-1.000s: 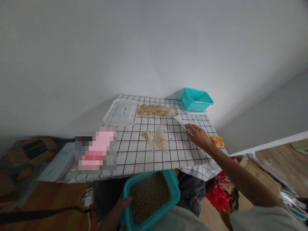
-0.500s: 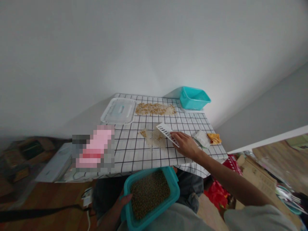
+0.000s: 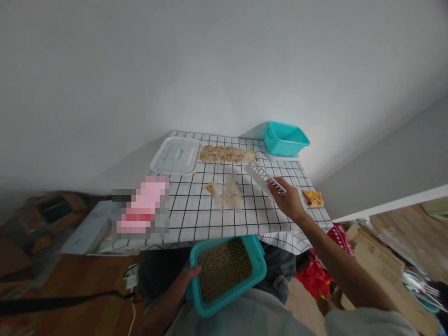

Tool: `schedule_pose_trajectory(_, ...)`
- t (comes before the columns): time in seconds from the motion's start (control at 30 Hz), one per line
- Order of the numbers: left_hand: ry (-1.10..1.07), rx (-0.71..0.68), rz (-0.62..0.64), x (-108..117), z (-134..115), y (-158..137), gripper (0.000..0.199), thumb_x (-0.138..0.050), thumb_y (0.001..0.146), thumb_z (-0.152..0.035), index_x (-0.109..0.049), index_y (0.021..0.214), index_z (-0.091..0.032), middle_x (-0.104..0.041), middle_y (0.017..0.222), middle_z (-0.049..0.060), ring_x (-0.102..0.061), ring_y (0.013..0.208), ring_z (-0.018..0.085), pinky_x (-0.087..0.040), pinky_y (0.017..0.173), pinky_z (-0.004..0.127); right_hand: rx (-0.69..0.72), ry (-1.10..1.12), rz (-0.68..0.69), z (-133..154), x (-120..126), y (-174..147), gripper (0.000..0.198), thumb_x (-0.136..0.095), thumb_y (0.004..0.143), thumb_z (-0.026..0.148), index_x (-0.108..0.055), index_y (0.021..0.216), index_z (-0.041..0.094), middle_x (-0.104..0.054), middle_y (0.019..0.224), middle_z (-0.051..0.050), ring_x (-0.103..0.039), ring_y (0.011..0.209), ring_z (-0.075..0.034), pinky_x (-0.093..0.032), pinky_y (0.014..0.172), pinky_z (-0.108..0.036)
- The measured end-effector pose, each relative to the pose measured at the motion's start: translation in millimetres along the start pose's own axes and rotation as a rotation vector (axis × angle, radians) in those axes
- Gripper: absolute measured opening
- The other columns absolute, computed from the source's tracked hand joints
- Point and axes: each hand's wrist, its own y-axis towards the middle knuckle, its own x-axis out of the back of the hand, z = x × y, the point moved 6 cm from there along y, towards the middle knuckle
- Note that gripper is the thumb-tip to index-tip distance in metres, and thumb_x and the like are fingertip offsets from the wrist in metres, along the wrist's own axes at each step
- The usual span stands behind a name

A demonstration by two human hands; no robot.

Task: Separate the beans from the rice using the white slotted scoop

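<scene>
My left hand (image 3: pixel 191 275) grips the left rim of a teal plastic tub (image 3: pixel 261 268), thumb over the edge. Small round brownish beans (image 3: pixel 224 268) fill much of the tub, which is held just below the table's front edge. Above the right part of the table, my right hand (image 3: pixel 287 198) is closed on one end of a white slotted plastic strip (image 3: pixel 262 176), held slantwise. To the left of the strip, a thin patch of pale grains (image 3: pixel 231 193) with a few yellowish bits lies on the checked cloth (image 3: pixel 196 219).
A band of mixed yellowish and white grains (image 3: pixel 224 154) stretches along the back of the table. A clear lid (image 3: pixel 177 156) lies left of it; a second teal tub (image 3: pixel 285 140) stands at the back right. An orange cloth (image 3: pixel 313 198) lies near the right edge.
My right hand has lifted the slotted strip away from the grain patch and moved right. The left hand keeps hold of the tub, and the view has shifted slightly.
</scene>
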Motion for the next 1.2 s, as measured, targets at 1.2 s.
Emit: schedule_pose_trajectory(1.2,-0.026,0.053,0.182,-23,4,17,0.062,-0.07,0.082,-0.04,-0.058,0.138,-0.015,-0.078,0.114,0.012,-0.063,0.123,0.036,-0.046,0.108,0.049,-0.181,0.297,0.094,-17,-7,-1,0.036,-0.058,0.091,0.05,-0.073,0.1,0.018,-0.071,0.08,-0.002,-0.06,0.066,-0.015,-0.045,0.058,-0.025)
